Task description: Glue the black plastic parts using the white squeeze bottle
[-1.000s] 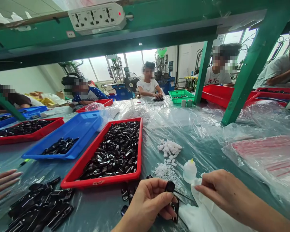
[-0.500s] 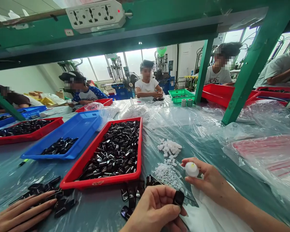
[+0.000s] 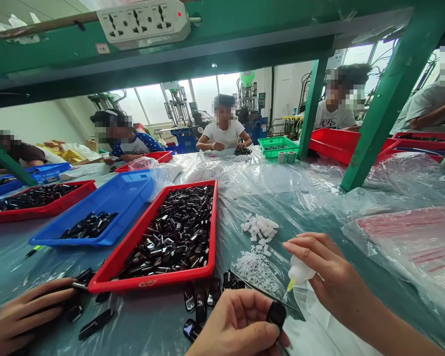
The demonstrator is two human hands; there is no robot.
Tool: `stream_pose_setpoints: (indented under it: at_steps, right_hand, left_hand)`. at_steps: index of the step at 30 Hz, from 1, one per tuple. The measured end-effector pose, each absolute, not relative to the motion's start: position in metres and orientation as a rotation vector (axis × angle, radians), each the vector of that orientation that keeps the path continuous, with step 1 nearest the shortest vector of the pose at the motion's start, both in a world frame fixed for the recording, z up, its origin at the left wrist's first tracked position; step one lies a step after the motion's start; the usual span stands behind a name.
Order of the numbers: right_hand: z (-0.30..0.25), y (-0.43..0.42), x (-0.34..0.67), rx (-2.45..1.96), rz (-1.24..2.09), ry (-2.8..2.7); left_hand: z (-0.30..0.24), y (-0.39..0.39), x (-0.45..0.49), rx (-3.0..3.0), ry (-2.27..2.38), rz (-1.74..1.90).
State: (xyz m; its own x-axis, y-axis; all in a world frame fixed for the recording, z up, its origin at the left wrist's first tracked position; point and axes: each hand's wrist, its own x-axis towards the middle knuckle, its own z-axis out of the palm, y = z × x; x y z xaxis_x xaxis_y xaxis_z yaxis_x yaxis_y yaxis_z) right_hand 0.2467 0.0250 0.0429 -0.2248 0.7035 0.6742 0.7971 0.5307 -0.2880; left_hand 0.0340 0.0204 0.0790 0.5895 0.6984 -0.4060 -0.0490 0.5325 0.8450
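My left hand (image 3: 237,324) pinches a small black plastic part (image 3: 277,313) between thumb and fingers at the bottom middle. In my right hand (image 3: 328,274) is a small white squeeze bottle (image 3: 300,271) with a yellow needle tip, tilted so the tip points down and left toward the black part, apart from it. Several loose black parts (image 3: 200,306) lie just left of my left hand. Beyond the hands sit a heap of tiny white pieces (image 3: 257,272) and a pile of larger white pieces (image 3: 259,227). White cloth or paper (image 3: 315,326) lies beneath my right wrist.
A red tray (image 3: 214,237) full of black parts stands ahead, beside a blue tray (image 3: 133,188) with fewer. At the left edge a co-worker's hand (image 3: 29,311) touches black parts. A green post (image 3: 378,109) and shelf beam frame the table. Plastic bags (image 3: 411,237) lie right.
My right hand has turned the bottle from facing me to tip-down, pointing left. My left hand keeps hold of the black part. The co-worker's hand has shifted among the loose parts.
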Motion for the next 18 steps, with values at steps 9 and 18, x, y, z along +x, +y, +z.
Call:
stream_pose_setpoints:
  at_steps: [9, 18]
  right_hand:
    - [0.047, 0.022, 0.245, -1.218, -0.33, -2.028]
    - [0.054, 0.018, 0.244, -1.197, -0.522, -2.029]
  left_hand:
    - [0.076, 0.021, 0.034, 0.908, 0.824, 0.514]
    - [0.074, 0.022, 0.034, 0.928, 0.801, 0.48]
